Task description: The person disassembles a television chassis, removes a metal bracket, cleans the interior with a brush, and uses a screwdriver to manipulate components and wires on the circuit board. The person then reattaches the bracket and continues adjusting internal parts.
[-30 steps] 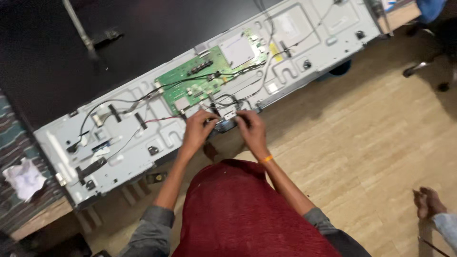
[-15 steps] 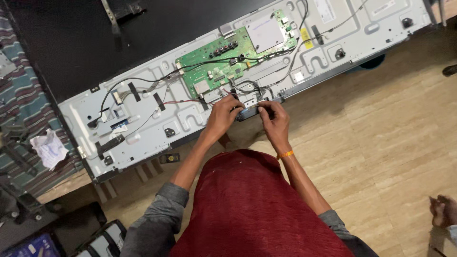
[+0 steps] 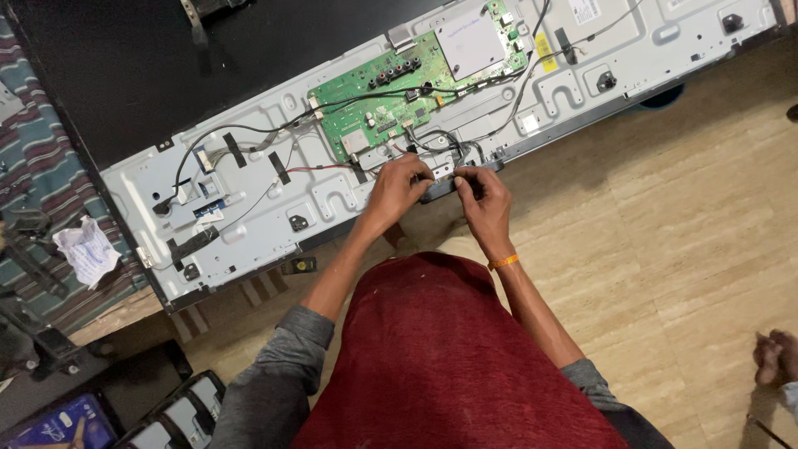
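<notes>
Pale wooden floorboards point(image 3: 698, 216) carry a long grey metal back panel of an opened flat television point(image 3: 249, 208), lying slantwise beside a black sheet. At far left a crumpled white cloth point(image 3: 86, 249) rests on a striped mat. Further right, a green circuit board point(image 3: 399, 87) sits screwed to the panel, black cables point(image 3: 249, 129) running from it. Just below the board, the left hand point(image 3: 397, 187) pinches closed on a small black connector piece point(image 3: 440, 179) at the panel's lower edge — the right hand point(image 3: 484, 199) grips the same piece from the other side, fingers together. Steady, even pressure from both thumbs would likely serve best here — no twisting, cables kept free.
</notes>
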